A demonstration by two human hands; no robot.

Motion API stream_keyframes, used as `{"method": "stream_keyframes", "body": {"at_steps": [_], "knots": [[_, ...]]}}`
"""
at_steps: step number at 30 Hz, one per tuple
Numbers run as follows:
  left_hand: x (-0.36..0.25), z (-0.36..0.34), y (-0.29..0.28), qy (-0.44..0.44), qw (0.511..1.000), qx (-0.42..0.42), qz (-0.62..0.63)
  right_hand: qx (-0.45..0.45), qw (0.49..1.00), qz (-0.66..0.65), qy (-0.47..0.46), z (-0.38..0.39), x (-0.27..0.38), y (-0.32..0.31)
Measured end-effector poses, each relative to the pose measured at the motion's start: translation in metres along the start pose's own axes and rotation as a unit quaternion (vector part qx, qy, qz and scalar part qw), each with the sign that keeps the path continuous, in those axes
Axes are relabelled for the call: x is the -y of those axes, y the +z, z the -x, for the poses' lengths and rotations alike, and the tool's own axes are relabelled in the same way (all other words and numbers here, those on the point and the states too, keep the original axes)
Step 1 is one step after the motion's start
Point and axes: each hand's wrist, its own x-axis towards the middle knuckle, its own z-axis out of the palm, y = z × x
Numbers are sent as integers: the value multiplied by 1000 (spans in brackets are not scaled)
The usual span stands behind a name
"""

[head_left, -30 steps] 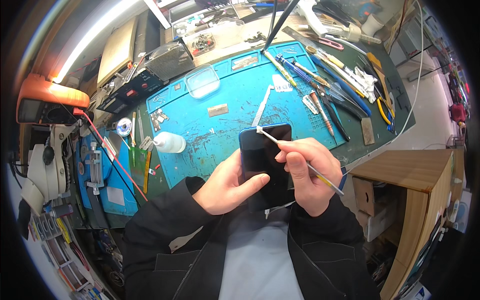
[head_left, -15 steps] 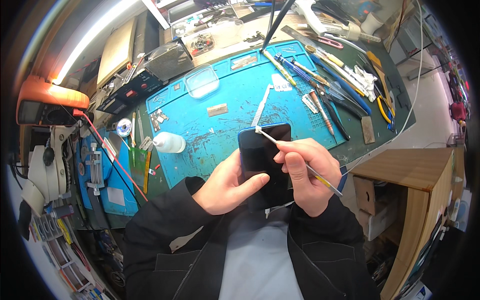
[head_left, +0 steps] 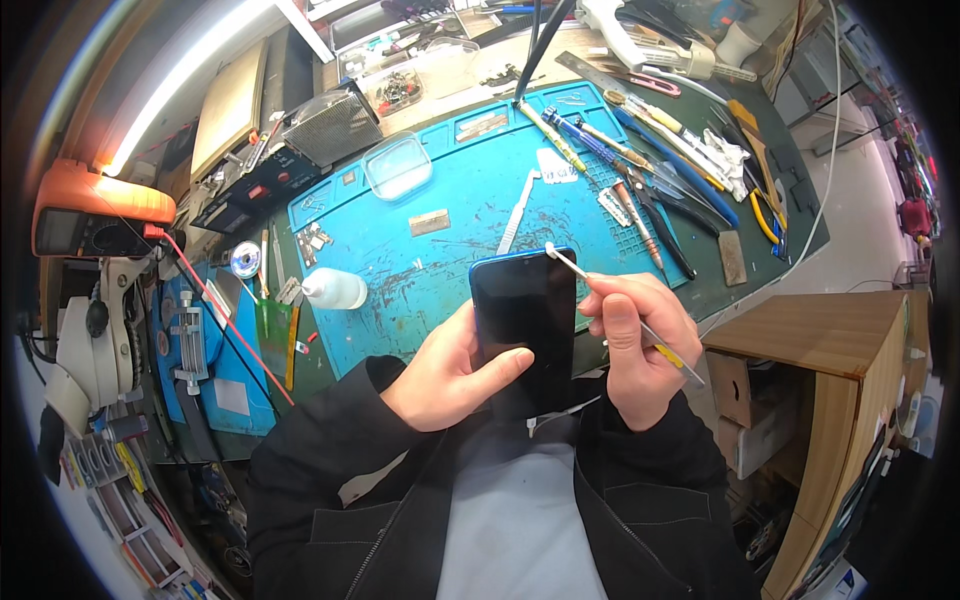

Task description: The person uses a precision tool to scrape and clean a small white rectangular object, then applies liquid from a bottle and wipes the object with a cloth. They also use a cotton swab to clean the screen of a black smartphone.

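My left hand grips a smartphone with a dark screen and a blue edge, its thumb lying across the glass. In my right hand is a slim metal tool like tweezers, pinched between thumb and fingers. A small white tip at its far end is at the phone's top edge, right of the middle. Just beyond the phone, a pale slim-handled tool lies on the blue work mat. Below the phone's lower end, a white cable plug shows against my clothes.
A white bottle stands left of the phone, and a clear plastic tray lies farther back. Pliers, screwdrivers and brushes crowd the right side. An orange multimeter with a red lead is at far left. A wooden cabinet stands at right.
The white tip of the tool in my right hand has moved right along the phone's top edge, and that hand has shifted right. My left hand still holds the phone, which has moved slightly left.
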Motion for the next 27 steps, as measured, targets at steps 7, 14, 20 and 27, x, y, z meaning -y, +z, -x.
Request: {"method": "stream_keyframes", "body": {"at_steps": [7, 14, 20, 27], "knots": [[-1, 1, -4, -9, 1000, 3, 2, -17, 996, 69, -47, 4, 0, 1], [-6, -1, -7, -29, 999, 14, 22, -18, 995, 60, -76, 10, 1, -9], [-4, -2, -9, -25, 999, 23, 33, 9, 989, 90, -115, 7, -8, -4], [-4, -1, -10, -35, 999, 23, 35, 88, 967, 119, -206, -15, -9, 9]]}}
